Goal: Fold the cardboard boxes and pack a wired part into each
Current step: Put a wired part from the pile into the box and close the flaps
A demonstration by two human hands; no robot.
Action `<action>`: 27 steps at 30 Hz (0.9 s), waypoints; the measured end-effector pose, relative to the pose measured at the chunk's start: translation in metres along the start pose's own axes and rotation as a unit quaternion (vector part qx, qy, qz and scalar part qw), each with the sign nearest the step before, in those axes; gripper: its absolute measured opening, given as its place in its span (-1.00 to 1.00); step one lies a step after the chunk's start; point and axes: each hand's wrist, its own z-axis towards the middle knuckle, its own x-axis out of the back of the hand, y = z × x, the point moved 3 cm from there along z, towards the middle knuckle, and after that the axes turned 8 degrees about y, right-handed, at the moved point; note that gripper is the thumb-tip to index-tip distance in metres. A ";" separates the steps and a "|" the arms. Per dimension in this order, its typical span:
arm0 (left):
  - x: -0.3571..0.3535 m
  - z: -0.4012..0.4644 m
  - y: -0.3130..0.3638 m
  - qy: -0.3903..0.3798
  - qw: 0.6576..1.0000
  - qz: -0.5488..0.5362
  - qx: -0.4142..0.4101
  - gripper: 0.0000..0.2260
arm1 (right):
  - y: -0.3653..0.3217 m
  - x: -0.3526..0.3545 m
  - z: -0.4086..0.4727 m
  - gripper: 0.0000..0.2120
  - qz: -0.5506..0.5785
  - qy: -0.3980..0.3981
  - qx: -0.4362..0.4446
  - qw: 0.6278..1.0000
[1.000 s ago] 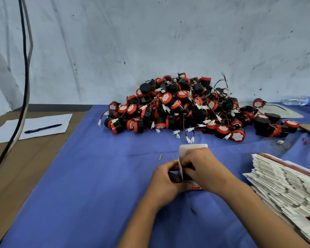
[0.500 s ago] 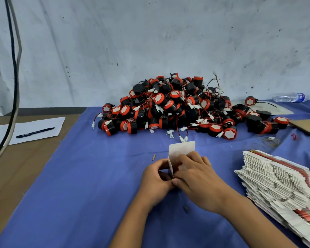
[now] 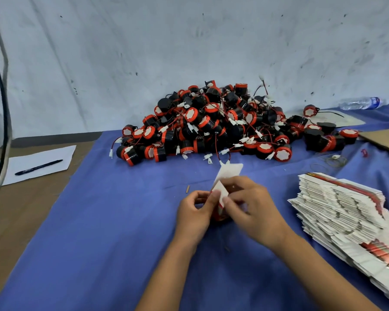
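A small white cardboard box (image 3: 227,176) with red print stands on the blue cloth between my hands, its top flap raised. My left hand (image 3: 197,213) pinches a side flap on the box's left. My right hand (image 3: 250,207) grips the box from the right, fingers on a flap, and hides most of the box body. Behind it lies a big pile of black and red wired parts (image 3: 216,124) with white connectors. A stack of flat unfolded boxes (image 3: 344,209) lies at the right.
The blue cloth (image 3: 112,221) covers most of the brown table (image 3: 20,209). A paper sheet with a black pen (image 3: 38,167) lies far left. Black cables (image 3: 3,108) hang at the left edge. A plastic bottle (image 3: 360,103) and cardboard piece (image 3: 385,140) lie far right.
Both hands have shifted on the box: a side flap now shows bent between the fingers, and the raised top flap leans more to the right. The camera moved closer.
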 end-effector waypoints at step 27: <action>-0.012 -0.003 0.000 0.010 0.998 0.029 -0.046 -0.83 | 0.068 0.011 -0.010 -0.91 0.255 0.152 -0.423 0.856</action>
